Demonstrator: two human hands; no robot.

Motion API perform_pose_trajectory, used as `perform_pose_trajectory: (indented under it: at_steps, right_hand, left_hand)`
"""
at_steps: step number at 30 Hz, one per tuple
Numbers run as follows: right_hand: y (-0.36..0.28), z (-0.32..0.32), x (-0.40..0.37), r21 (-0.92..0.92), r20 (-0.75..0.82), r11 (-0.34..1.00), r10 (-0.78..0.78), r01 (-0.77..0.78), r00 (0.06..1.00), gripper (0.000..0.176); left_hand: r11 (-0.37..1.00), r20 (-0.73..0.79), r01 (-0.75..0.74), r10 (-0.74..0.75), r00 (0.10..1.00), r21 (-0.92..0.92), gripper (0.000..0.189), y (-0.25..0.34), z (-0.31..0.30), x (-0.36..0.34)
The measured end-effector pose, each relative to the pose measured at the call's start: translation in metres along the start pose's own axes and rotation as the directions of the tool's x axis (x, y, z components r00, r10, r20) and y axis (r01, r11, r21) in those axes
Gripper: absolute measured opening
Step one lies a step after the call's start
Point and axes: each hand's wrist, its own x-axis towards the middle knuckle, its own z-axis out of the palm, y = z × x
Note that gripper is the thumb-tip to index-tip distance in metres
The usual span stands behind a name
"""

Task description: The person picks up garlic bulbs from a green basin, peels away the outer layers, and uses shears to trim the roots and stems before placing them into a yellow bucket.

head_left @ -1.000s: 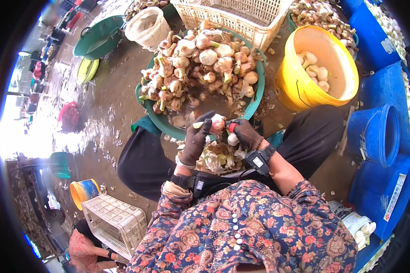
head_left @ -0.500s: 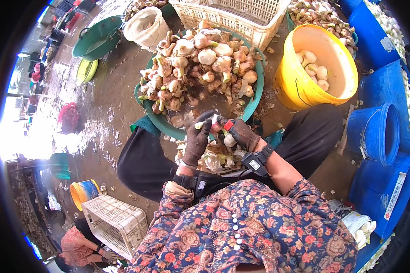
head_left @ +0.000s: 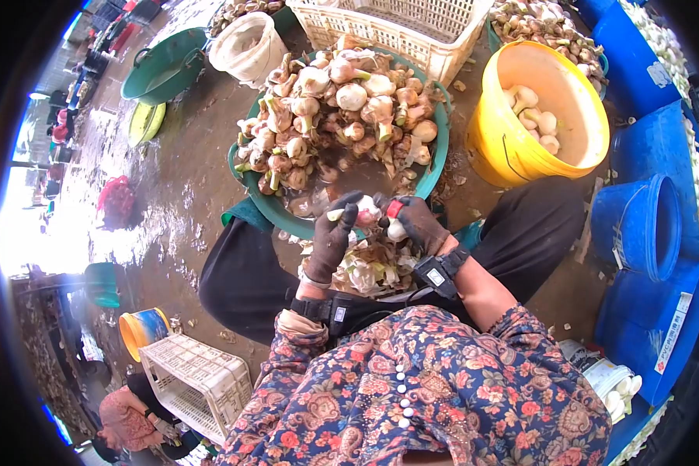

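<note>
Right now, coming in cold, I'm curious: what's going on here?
A seated person in a flowered shirt is handling garlic. The brown-gloved left hand holds a pinkish garlic bulb; the dark-gloved right hand is close beside it, with a round white bulb showing just under its fingers. In front, a round green tub is heaped with brownish bulbs. A yellow plastic bucket to the right holds cleaner white bulbs.

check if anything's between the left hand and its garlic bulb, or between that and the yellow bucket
Nothing visible separates the gloved left hand from the garlic bulb it holds. Toward the yellow bucket, the green basin's rim crosses the way, with the right hand beside the bulb.
</note>
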Motion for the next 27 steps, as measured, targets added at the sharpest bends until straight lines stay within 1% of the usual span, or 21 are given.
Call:
perform_pose_trajectory:
  at_steps: [1,3,5,7,8,9,10,11,12,13,14,15,16,17,18,19,20,21,22,24,27]
  right_hand:
    - [0.013,-0.006,0.009,-0.234,-0.016,0.954,-0.195,0.186,0.981,0.022]
    - [0.020,-0.009,0.015,-0.301,-0.011,0.933,-0.212,0.199,0.977,0.021]
    - [0.024,-0.011,0.018,-0.366,-0.009,0.908,-0.225,0.206,0.974,0.021]
    - [0.024,-0.010,0.017,-0.581,-0.097,0.800,-0.253,0.152,0.963,0.023]
    - [0.026,-0.010,0.017,-0.580,-0.097,0.800,-0.253,0.152,0.963,0.023]
    - [0.030,-0.012,0.019,-0.665,-0.158,0.745,-0.218,0.059,0.963,0.026]
    - [0.034,-0.016,0.023,-0.737,-0.222,0.675,-0.191,-0.036,0.956,0.029]
    - [0.043,-0.026,0.025,-0.641,-0.153,0.768,-0.147,0.015,0.977,0.025]
    - [0.040,-0.025,0.026,-0.644,-0.148,0.764,-0.145,0.016,0.978,0.025]
    - [0.038,-0.025,0.026,-0.339,-0.095,0.938,-0.115,0.077,0.989,0.024]
    - [0.036,-0.025,0.026,0.014,-0.041,0.994,-0.110,0.110,0.993,0.024]
    - [0.029,-0.025,0.024,-0.070,0.044,0.971,-0.225,0.228,0.973,0.022]
    - [0.024,-0.022,0.021,-0.067,0.039,0.970,-0.231,0.233,0.972,0.022]
    - [0.020,-0.017,0.017,-0.154,0.062,0.949,-0.267,0.274,0.962,0.020]
    - [0.011,-0.012,0.010,-0.241,0.091,0.917,-0.304,0.317,0.948,0.021]
    - [0.001,-0.014,0.005,-0.313,0.111,0.932,-0.154,0.182,0.982,0.021]
    - [0.007,-0.016,0.011,-0.331,0.137,0.903,-0.239,0.272,0.961,0.022]
    - [0.008,-0.016,0.011,-0.356,0.137,0.890,-0.251,0.284,0.958,0.021]
    - [0.009,-0.017,0.011,-0.380,0.136,0.877,-0.261,0.293,0.956,0.020]
    - [0.012,-0.015,0.015,-0.480,0.112,0.842,-0.220,0.247,0.969,0.019]
    - [0.013,-0.013,0.010,-0.438,0.058,0.866,-0.240,0.241,0.969,0.020]
  left_hand:
    - [0.996,-0.010,-0.038,0.039,0.999,0.080,0.038,-0.002,0.002,-0.001]
    - [0.979,-0.036,-0.075,0.083,0.996,0.188,0.030,-0.005,0.001,0.000]
    - [0.963,-0.017,-0.114,0.122,0.992,0.245,0.031,-0.007,0.000,0.000]
    - [0.942,0.006,-0.153,0.158,0.987,0.299,0.032,0.000,0.004,-0.002]
    - [0.987,-0.022,-0.068,0.072,0.997,0.146,0.033,0.004,0.006,-0.005]
    - [1.000,-0.032,0.015,-0.016,0.999,-0.012,0.034,0.010,0.007,-0.004]
    - [1.000,-0.029,0.008,-0.009,1.000,-0.012,0.034,0.011,0.007,-0.002]
    - [1.000,-0.031,-0.011,0.010,0.999,-0.020,0.035,0.011,0.005,0.000]
    - [0.999,-0.038,-0.023,0.022,0.999,-0.030,0.037,0.012,0.003,-0.001]
    - [0.999,-0.023,-0.032,0.032,0.999,0.007,0.037,0.013,0.001,0.000]
    - [1.000,-0.022,-0.029,0.029,0.999,0.006,0.037,0.012,-0.001,-0.002]
    - [0.996,0.003,-0.047,0.047,0.999,0.078,0.037,0.010,-0.002,-0.001]
    - [0.986,0.031,-0.067,0.064,0.997,0.151,0.037,0.008,-0.003,0.000]
    - [0.995,0.074,-0.024,0.016,0.997,0.097,0.036,0.006,-0.004,-0.001]
    - [0.983,0.098,-0.070,0.054,0.994,0.172,0.035,0.005,-0.005,-0.001]
    - [0.985,0.099,-0.049,0.033,0.995,0.163,0.035,0.005,-0.005,-0.002]
    - [0.988,0.099,-0.035,0.020,0.995,0.154,0.035,0.006,-0.005,-0.004]
    - [0.992,0.052,-0.009,0.003,0.999,0.128,0.035,0.001,-0.003,-0.007]
    - [0.984,0.036,-0.021,0.015,0.999,0.178,0.033,0.000,-0.001,-0.008]
    - [0.983,-0.035,-0.035,0.042,0.998,0.183,0.031,-0.007,0.005,-0.010]
    - [0.984,-0.095,-0.032,0.050,0.994,0.177,0.028,-0.010,0.009,-0.009]
